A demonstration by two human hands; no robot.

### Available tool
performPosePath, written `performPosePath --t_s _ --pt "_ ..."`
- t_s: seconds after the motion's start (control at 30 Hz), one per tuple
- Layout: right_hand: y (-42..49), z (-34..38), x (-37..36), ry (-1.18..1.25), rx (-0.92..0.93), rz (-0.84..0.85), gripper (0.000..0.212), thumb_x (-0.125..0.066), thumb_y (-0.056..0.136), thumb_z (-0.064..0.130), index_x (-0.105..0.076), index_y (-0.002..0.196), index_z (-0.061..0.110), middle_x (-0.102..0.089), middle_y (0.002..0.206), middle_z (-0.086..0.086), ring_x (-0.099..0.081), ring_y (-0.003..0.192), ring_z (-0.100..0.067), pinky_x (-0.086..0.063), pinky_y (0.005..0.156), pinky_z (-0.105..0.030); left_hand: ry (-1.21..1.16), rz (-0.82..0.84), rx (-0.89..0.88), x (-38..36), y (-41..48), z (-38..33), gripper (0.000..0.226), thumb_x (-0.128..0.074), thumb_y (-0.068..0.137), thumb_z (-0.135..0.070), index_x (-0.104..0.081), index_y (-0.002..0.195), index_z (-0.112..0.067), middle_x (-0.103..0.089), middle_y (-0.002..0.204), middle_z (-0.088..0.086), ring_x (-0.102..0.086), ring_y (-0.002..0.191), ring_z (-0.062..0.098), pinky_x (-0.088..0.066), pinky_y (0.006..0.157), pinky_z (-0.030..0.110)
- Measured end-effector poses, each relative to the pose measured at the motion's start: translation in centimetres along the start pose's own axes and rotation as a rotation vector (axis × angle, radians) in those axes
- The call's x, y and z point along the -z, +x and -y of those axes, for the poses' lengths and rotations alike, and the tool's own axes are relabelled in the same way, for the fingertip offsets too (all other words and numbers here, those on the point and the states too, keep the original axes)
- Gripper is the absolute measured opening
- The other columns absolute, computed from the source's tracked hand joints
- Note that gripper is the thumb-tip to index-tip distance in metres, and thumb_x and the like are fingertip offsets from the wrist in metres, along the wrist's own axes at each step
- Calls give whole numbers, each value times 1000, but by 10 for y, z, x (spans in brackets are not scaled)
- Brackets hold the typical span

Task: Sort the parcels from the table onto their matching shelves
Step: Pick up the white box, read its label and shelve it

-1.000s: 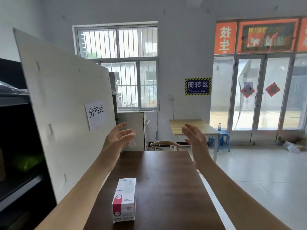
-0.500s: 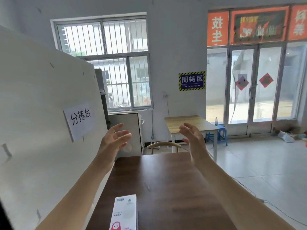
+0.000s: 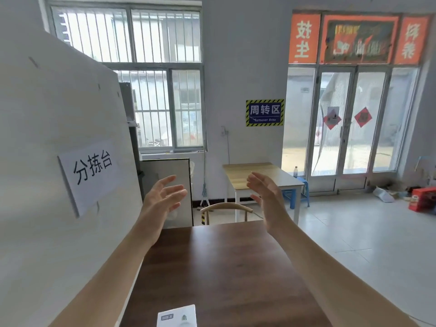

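Dark table point(image 3: 224, 267) bears 1 white parcel point(image 3: 177, 316); left hand point(image 3: 162, 197), right hand point(image 3: 266, 194) spread, empty.

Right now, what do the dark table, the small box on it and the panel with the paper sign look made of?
Dark table: wood or wood-look laminate, brown grain streaks, semi-matte sheen.
Small box: likely printed cardboard, white, crisp edges; mostly cut off by the frame.
Panel: pale board, faint grain, probably laminated wood; its sign looks like plain paper.

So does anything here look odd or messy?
Mostly tidy. Litter and a red box lie on the floor by the glass doors, and both hands hover empty above the table.
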State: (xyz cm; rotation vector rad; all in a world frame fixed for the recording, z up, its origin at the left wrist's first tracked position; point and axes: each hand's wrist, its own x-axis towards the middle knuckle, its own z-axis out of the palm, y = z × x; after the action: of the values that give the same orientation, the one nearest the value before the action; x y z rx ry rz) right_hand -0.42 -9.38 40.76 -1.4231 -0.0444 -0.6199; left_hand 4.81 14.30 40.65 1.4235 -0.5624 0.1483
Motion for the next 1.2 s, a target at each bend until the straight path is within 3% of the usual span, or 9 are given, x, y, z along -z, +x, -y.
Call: performPosePath --t_s 0.3,0.43,0.53,0.67,0.77,0.9,1.07,1.2 --pt "67 -62 19 -39 -75 21 56 -66 72 48 -57 122 23 -62 119 2 -57 118 -17 -43 105 -37 -25 -61 81 -8 54 67 61 -76 54 -46 -60 112 -34 -67 109 4 -63 109 22 -48 86 31" --pt "80 -97 23 -41 -135 54 68 -70 60 57 -61 117 22 -64 108 3 -58 115 -22 -43 102 -39 18 -107 164 -6 51 106 58 -76 55 -44 -60 110 -34 -66 105 2 -63 106 21 -48 87 32" --pt "82 -133 22 -6 -214 70 53 -70 62 52 -62 107 25 -65 102 5 -57 107 -17 -40 93 -35 56 -180 238 4 36 139 48 -76 68 -34 -58 112 -31 -65 102 0 -62 103 17 -48 95 36" --pt "61 -199 18 -2 -348 85 52 -67 65 51 -61 110 24 -63 106 4 -58 104 -14 -41 86 -28 148 -257 374 23 -1 190 58 -69 75 -35 -53 130 -22 -63 110 -1 -60 111 17 -46 100 34" --pt "31 -251 12 -24 -479 97 57 -64 69 47 -60 119 21 -64 115 0 -60 110 -16 -42 83 -28 203 -291 493 39 -33 224 54 -67 72 -41 -57 123 -25 -62 116 -3 -58 118 19 -45 104 37" --pt "-14 -311 3 -53 -643 119 51 -62 70 44 -60 116 24 -65 119 1 -59 119 -17 -42 87 -29 201 -353 640 65 -80 268 46 -68 76 -35 -56 119 -25 -60 116 -1 -54 122 24 -41 109 44" --pt "-63 -360 -14 -77 -786 153 64 -61 70 43 -58 128 17 -64 115 4 -58 119 -16 -43 86 -25 180 -372 829 90 -133 312 66 -66 72 -42 -50 132 -20 -54 135 9 -49 126 25 -36 111 44" --pt "-101 -389 -29 -123 -876 213 76 -61 69 45 -50 137 13 -59 131 -6 -54 122 -17 -40 97 -29 141 -328 986 93 -169 341 83 -68 65 -53 -44 135 -15 -61 127 9 -58 119 25 -44 105 41"
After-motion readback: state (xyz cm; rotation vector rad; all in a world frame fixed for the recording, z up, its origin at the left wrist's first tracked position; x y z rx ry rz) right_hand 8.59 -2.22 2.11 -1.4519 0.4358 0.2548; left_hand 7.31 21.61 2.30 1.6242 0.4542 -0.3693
